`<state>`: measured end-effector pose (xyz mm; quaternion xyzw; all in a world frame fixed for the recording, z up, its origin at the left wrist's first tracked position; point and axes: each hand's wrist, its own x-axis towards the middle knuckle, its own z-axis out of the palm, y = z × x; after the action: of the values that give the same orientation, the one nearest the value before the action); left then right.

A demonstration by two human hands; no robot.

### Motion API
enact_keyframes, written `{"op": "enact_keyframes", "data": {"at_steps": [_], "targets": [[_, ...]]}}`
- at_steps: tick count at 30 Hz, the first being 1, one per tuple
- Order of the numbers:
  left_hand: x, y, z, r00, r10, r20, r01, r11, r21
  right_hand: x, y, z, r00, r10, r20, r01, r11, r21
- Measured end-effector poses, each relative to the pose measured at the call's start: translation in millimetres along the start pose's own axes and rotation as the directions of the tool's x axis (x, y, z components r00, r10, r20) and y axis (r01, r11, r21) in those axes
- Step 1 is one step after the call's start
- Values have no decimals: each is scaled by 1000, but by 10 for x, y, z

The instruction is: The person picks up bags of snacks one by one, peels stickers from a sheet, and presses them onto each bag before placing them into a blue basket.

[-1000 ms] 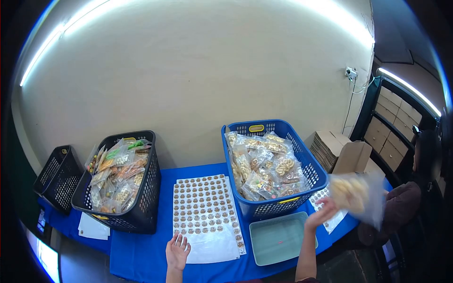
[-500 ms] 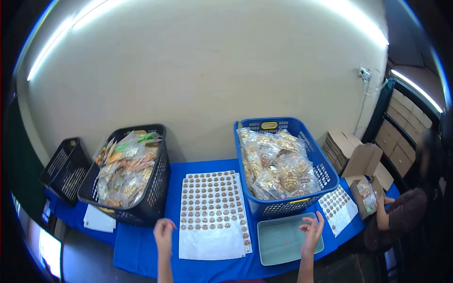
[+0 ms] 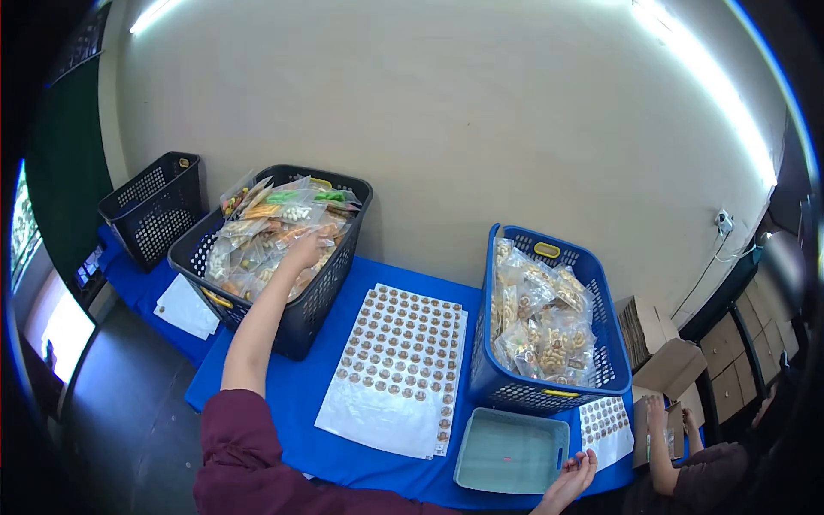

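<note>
My left hand (image 3: pixel 307 251) reaches over the rim into the black basket (image 3: pixel 318 322), touching clear packets (image 3: pixel 287 215) of snacks heaped inside. Its fingers blend in with the packets, so their grip is hidden. Low on the right, my right hand (image 3: pixel 575 479) is palm up and empty, with loosely curled fingers held apart. It is beside the right end of the shallow green tray (image 3: pixel 481 463), which has a tiny red bit in it. Sheets of round stickers (image 3: pixel 395 348) lie between the baskets, with part of the top sheet bare.
A blue basket (image 3: pixel 481 386) filled with snack packets stands behind the tray. Another sticker sheet (image 3: pixel 605 429) lies right of it. At far right, a co-worker's hand (image 3: pixel 657 416) is at an open carton (image 3: pixel 674 369). Another black basket (image 3: pixel 154 215) and white sheets (image 3: pixel 186 307) are at left.
My left arm has stretched forward and left, from beside the sticker sheets into the black basket. My right hand has dropped lower, off the tray's interior. The view has swung left.
</note>
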<state>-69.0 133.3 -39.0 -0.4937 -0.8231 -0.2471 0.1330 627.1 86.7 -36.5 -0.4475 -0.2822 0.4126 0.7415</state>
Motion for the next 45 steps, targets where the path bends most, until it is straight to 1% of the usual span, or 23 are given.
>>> {"op": "enact_keyframes", "data": {"at_steps": [2, 3, 5, 8, 10, 12, 14, 16, 18, 21, 24, 27, 30, 32, 33, 34, 35, 36, 37, 39, 40, 42, 45], "targets": [[-111, -72, -69, 972, -144, 189, 103, 973, 207, -67, -28, -47, 999, -31, -22, 31, 999, -7], [-157, -103, 9, 965, -242, 98, 210, 944, 255, -124, -58, -35, 999, -41, -17, 41, 999, -11], [-119, -107, 131, 958, -287, -18, 275, 898, 342, -118, -17, -107, 1000, -20, 5, 20, 1000, -16], [54, -25, 181, 991, -133, 8, 114, 876, 468, -167, -43, -122, 1000, -18, -19, 18, 999, -39], [221, 61, 156, 994, -23, 103, -29, 880, 474, -197, -121, -71, 998, -18, -63, 13, 996, -83], [276, -154, 565, 979, 177, -97, -126, 912, 390, -151, -156, -158, 997, -33, -75, 28, 997, -75], [353, -225, 813, 966, -8, -259, 22, 998, 52, -155, -232, -208, 994, -74, -83, 68, 995, -73], [433, -391, 913, 992, 7, -123, 2, 998, 69, -141, -223, -297, 987, -127, -95, 119, 990, -80], [489, -464, 909, 999, 51, -9, -48, 975, 216, -125, -155, -433, 980, -117, -162, 103, 991, -88], [300, 70, 399, 1000, -26, -13, 28, 959, 281, -161, -91, -515, 976, -45, -212, 34, 998, -55], [243, 603, -118, 993, 96, -70, -82, 981, 178, -156, -47, -537, 978, -10, -207, 5, 1000, -25], [249, 1075, -448, 820, 277, -500, -321, 947, -2, -115, -102, -504, 985, -16, -170, 17, 1000, 4], [-386, 2157, -968, 813, 244, -529, -466, 817, -340, -58, -105, -410, 997, -13, -78, 6, 996, -89], [-893, 2577, -900, 859, 328, -393, -488, 759, -432, -59, -29, -249, 997, 36, 74, -11, 948, -318], [-1118, 2687, -793, 786, 467, -405, -600, 735, -317, -85, 41, -159, 979, 113, 172, -40, 923, -382], [-1414, 2873, -784, 850, 464, -250, -517, 641, -568, -94, 273, -162, 922, 263, 285, -134, 906, -402], [-1637, 2957, -579, 821, 516, -245, -543, 572, -615, -123, 517, -179, 829, 403, 387, -221, 873, -434], [-1909, 3082, -451, 831, 513, -213, -493, 505, -708, -208, 627, -95, 643, 595, 482, -448, 803, -393], [-2153, 3186, -434, 809, 572, -136, -452, 458, -765, -313, 717, 6, 402, 715, 572, -645, 665, -378], [-2593, 3259, -364, 773, 635, 16, -257, 336, -906, -479, 845, 149, -18, 721, 692, -835, 369, -407], [-2834, 3216, -222, 769, 630, 111, -165, 364, -917, -560, 937, 186, -44, 717, 696, -837, 353, -417], [-3068, 3151, -190, 704, 703, 106, -233, 368, -900, -722, 1154, 188, -106, 713, 693, -845, 303, -441], [-3309, 3027, -258, 698, 692, 185, -194, 431, -881, -785, 1262, 155, 145, 731, 666, -850, 437, -294]]}}
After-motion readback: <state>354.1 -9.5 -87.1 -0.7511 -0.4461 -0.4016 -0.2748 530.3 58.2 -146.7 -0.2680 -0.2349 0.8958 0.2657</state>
